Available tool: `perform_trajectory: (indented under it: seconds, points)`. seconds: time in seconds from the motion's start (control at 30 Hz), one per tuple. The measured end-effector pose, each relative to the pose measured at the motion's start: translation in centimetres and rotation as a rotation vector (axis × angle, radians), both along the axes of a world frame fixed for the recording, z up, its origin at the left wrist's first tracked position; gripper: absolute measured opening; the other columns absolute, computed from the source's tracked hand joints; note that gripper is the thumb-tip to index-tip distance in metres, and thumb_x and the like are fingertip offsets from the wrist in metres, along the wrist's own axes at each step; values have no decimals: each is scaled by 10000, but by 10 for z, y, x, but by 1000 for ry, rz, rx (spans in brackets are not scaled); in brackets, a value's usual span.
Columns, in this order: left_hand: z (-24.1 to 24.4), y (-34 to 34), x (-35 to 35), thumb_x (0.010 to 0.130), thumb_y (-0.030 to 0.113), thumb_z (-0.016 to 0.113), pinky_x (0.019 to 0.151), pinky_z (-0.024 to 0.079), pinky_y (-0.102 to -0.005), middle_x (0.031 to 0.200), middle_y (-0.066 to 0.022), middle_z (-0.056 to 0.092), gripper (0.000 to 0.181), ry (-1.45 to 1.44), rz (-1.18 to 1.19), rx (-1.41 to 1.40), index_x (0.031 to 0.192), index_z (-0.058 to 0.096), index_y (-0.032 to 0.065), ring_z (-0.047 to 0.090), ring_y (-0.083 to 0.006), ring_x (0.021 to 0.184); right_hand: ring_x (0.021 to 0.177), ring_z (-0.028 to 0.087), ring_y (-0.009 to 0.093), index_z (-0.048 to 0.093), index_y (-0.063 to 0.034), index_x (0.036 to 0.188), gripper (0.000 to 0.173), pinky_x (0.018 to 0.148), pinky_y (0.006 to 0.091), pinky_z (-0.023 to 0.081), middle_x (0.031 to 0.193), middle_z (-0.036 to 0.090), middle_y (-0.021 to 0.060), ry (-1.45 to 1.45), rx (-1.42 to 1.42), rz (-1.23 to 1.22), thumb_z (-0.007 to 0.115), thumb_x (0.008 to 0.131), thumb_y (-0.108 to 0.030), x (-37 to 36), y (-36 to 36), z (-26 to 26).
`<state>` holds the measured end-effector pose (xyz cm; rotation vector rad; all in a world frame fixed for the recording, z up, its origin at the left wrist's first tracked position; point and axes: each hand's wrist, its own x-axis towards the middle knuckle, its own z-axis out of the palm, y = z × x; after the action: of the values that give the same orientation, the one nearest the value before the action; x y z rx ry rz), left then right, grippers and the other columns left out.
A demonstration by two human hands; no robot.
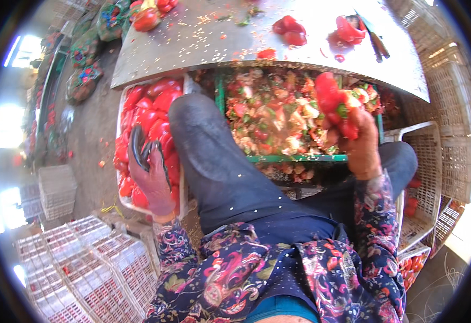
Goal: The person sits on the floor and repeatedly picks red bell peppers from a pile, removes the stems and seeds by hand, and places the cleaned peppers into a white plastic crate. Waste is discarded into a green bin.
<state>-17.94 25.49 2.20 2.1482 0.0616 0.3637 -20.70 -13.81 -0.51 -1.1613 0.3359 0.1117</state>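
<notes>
My left hand (154, 177), in a glove with dark fingers, hovers over a white crate (120, 117) of glossy red bell peppers (154, 107) beside my left knee. Its fingers are apart, with nothing visible between them. My right hand (362, 141) grips a red bell pepper (327, 91) with a green and pale stem part showing; the hand is blurred. Below that pepper, a green-edged crate (296, 158) is heaped with pepper cores, seeds and green stems (275, 117). The crate sits between my knees, partly beneath the table edge.
A metal table (203, 52) strewn with seeds holds cut red pepper pieces (290, 30) and a knife (376, 44). Stacked plastic crates (94, 262) stand at lower left. More crates (457, 121) line the right side. Net sacks (84, 80) lie on the floor at upper left.
</notes>
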Motion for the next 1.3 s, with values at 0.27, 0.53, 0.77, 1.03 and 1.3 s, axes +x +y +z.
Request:
perform_trajectory:
  seconds: [0.27, 0.53, 0.77, 1.03, 1.3]
  points:
    - [-27, -184, 50, 880, 131, 711, 970, 473, -338, 1372, -144, 457, 734, 535, -853, -771, 1499, 319, 87, 544, -201, 1153, 460, 588, 173, 566, 64, 1174, 687, 434, 265, 518, 732, 647, 141, 46, 245, 160, 471, 900, -558, -1, 24, -8]
    - [-54, -191, 33, 847, 63, 695, 720, 529, -244, 964, -32, 644, 308, 705, -586, -600, 1132, 581, 35, 613, -92, 832, 503, 567, 98, 643, -46, 1124, 414, 442, 220, 452, 710, 614, 31, 185, -130, 273, 531, 973, -415, 6, 20, -6]
    - [-57, -198, 30, 903, 124, 674, 622, 499, -282, 821, -42, 643, 189, 499, -481, -442, 1042, 590, 29, 608, -102, 721, 468, 518, 63, 693, -25, 925, 250, 426, 220, 405, 640, 598, 4, 176, -393, 295, 651, 926, -272, 5, 23, -18]
    - [-65, -198, 27, 947, 209, 627, 627, 494, -307, 809, -78, 657, 240, 373, -548, -323, 1077, 611, 8, 623, -167, 684, 458, 537, 68, 671, -2, 843, 275, 413, 204, 402, 629, 605, 21, 226, -109, 65, 629, 918, -263, -3, 32, -26]
    - [-77, -190, 29, 1002, 176, 511, 614, 534, -207, 938, -6, 666, 283, 261, -862, -500, 1249, 572, 52, 632, -63, 755, 471, 520, 59, 672, -9, 823, 230, 425, 201, 366, 628, 617, 13, 128, -50, 128, 631, 897, -222, -3, 26, -2]
